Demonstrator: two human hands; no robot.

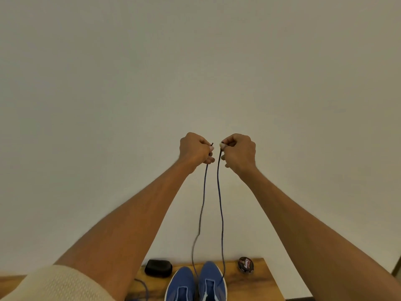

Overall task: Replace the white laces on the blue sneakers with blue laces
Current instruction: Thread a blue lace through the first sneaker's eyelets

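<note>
Both hands, left hand and right hand, pinch the blue lace ends raised above the sneakers.

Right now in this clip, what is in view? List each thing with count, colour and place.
blue lace: one, dark blue, both ends held up, strands hanging to the right-hand sneaker
sneakers: two, blue, side by side on the table
second lace: one, blue, on the table left of the sneakers, partly hidden
pouch: one, black, at the table's back edge
round tin: one, dark, back right
table: one, brown wood, against a pale wall
left hand: pinches one lace end
right hand: pinches the other
</note>
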